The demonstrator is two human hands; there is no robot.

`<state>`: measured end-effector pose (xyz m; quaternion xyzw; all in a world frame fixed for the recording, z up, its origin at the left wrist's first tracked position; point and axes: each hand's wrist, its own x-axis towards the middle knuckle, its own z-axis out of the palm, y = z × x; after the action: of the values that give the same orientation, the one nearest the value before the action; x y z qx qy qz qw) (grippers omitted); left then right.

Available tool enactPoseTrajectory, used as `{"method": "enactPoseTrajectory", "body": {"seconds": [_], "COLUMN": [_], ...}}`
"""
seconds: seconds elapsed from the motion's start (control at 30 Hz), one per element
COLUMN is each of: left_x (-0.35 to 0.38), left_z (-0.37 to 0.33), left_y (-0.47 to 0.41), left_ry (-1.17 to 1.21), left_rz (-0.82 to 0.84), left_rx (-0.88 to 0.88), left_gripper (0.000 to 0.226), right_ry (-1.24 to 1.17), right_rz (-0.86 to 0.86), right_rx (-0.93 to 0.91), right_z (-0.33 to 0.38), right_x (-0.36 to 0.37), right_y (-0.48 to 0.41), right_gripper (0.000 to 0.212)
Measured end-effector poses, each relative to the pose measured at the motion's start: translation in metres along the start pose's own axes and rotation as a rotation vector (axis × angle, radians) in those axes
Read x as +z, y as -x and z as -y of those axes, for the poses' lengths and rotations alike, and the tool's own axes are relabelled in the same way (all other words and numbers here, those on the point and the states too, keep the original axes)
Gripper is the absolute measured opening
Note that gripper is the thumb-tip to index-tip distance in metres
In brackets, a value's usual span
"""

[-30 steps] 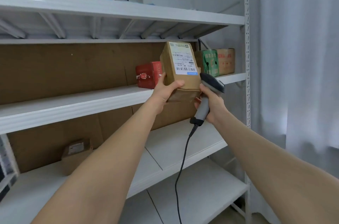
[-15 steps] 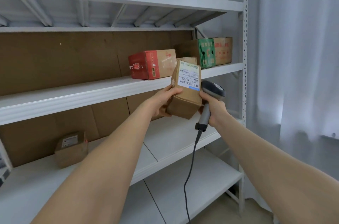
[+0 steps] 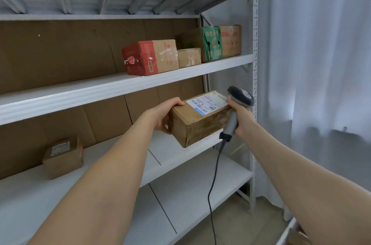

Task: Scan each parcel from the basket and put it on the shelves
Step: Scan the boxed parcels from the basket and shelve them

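A brown cardboard parcel (image 3: 197, 119) with a white barcode label on its top face lies level in the air, just above the front of the lower shelf (image 3: 176, 156). My left hand (image 3: 165, 113) grips its left end, thumb on the top edge. My right hand (image 3: 242, 118) holds a grey corded barcode scanner (image 3: 235, 108) upright against the parcel's right end. The scanner's black cable hangs down in front of the shelves.
The shelf above (image 3: 112, 86) holds a red and brown box (image 3: 150, 57), a small brown box (image 3: 189, 57) and a green-fronted box (image 3: 213, 44). A small labelled carton (image 3: 63, 157) sits at the lower shelf's left. A white curtain (image 3: 321, 54) hangs at the right.
Both hands brought the parcel down from the upper shelf level to the lower one. It turned from standing upright to lying flat with the label up. The scanner stayed beside it.
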<state>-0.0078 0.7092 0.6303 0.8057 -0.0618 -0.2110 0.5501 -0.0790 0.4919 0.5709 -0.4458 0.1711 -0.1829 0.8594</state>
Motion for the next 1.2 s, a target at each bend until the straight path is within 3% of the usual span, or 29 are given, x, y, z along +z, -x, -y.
{"method": "enactPoseTrajectory", "body": {"seconds": [0.2, 0.4, 0.6, 0.7, 0.83, 0.97, 1.07, 1.2], "left_x": [0.009, 0.037, 0.068, 0.085, 0.122, 0.133, 0.137, 0.129], "left_z": [0.004, 0.012, 0.029, 0.042, 0.050, 0.048, 0.043, 0.039], "left_y": [-0.007, -0.015, -0.054, -0.079, -0.122, -0.179, -0.215, -0.259], "left_ry": [0.011, 0.062, 0.402, 0.561, 0.678, 0.700, 0.658, 0.663], "left_rz": [0.044, 0.006, -0.150, -0.076, 0.028, -0.064, -0.026, -0.118], "left_rx": [-0.013, -0.030, -0.067, -0.130, -0.154, -0.195, -0.219, -0.220], "left_gripper": [0.046, 0.036, 0.103, 0.118, 0.110, 0.091, 0.070, 0.061], "right_ry": [-0.018, 0.003, -0.126, -0.159, -0.187, -0.128, -0.094, 0.008], "right_rz": [0.050, 0.002, -0.286, -0.419, -0.479, -0.462, -0.362, -0.337], "right_rx": [0.101, 0.222, 0.169, 0.137, 0.135, 0.126, 0.121, 0.138], "right_z": [-0.002, -0.006, -0.033, -0.049, -0.072, -0.092, -0.105, -0.101], "right_x": [-0.038, -0.068, -0.064, -0.066, -0.058, -0.045, -0.036, -0.041], "right_y": [0.008, 0.007, -0.025, -0.053, -0.099, -0.148, -0.180, -0.220], "right_gripper": [0.052, 0.063, 0.071, 0.080, 0.073, 0.068, 0.057, 0.058]}}
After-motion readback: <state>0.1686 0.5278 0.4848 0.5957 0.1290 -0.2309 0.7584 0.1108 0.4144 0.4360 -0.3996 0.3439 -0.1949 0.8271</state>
